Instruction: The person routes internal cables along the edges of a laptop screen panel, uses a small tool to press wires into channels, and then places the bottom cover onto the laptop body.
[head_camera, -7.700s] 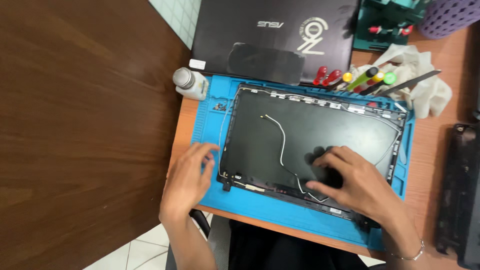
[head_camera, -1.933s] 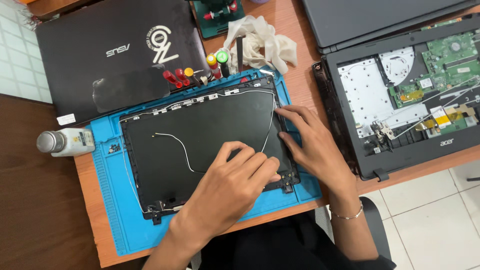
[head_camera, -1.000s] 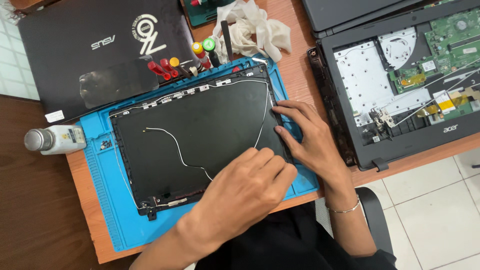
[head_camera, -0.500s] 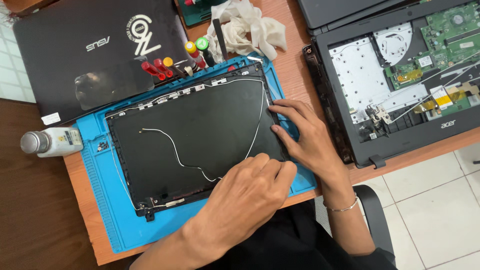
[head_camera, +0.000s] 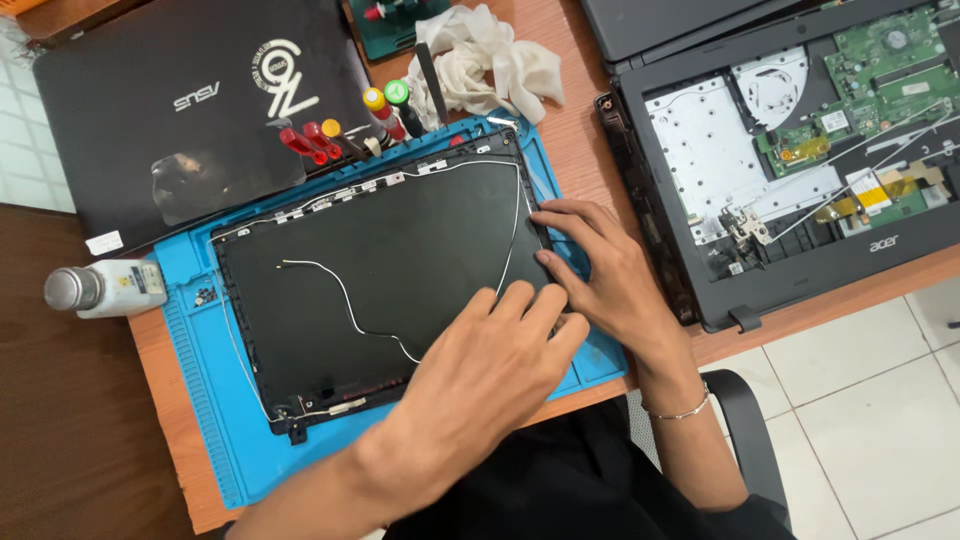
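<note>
We see the left hand (head_camera: 490, 370) pressed flat on the black laptop lid panel (head_camera: 380, 280) at its five o'clock corner, the right hand (head_camera: 600, 270) fingering its three o'clock edge; the blue mat (head_camera: 200, 400) lies beneath, screwdrivers (head_camera: 345, 135) at twelve.

Looks like a laptop repair workshop from my feed. Wooden table (head_camera: 590, 140) carries a blue repair mat (head_camera: 215, 440) with a stripped black screen back cover (head_camera: 400, 270) on it, antenna wires exposed. To the right, an opened laptop base (head_camera: 800, 170) with green circuit board and fan showing. Colour-handled screwdrivers (head_camera: 345, 135) along the mat's top edge, a stained rag (head_camera: 485, 60), a small white bottle (head_camera: 105, 288), another closed black laptop (head_camera: 190, 110). Tiled floor (head_camera: 880, 400) below.
</note>
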